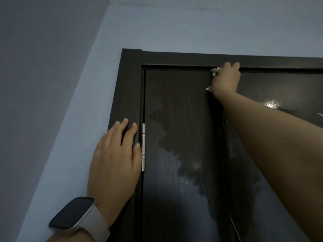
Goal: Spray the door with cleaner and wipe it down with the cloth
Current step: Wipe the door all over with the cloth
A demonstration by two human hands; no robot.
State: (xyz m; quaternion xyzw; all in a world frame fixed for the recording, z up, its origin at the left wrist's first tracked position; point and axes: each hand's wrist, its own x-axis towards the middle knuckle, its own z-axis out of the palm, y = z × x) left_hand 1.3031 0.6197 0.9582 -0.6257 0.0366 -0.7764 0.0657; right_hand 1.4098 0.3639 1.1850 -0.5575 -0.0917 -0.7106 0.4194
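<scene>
The fingers of the right hand [225, 79] are curled over a small wad of pale cloth [215, 70], of which only crumpled edges show at the fingertips and below the heel of the palm. The hand presses this cloth flat against the dark brown wood-grain door [183, 128] at its very top edge, just under the head of the dark door frame [131, 88]; the raised, extended arm suggests the reach is meant to catch the strip where the panel meets the frame.

The fingers of the left hand [115, 161] lie straight and slightly spread, grasping nothing, with the palm flat on the hinge-side upright of the frame just beside the silver metal hinge [143, 147]. This placement probably steadies the body during the high reach. A dark-faced smartwatch on a pale band [76, 215] sits on that wrist.

A broad damp patch with a scalloped border crosses the door panel, with a drier, hazy zone toward the hinge, so wiping appears to be under way but unfinished. No cleaner bottle is in view. Pale blue walls [52, 84] surround the frame.
</scene>
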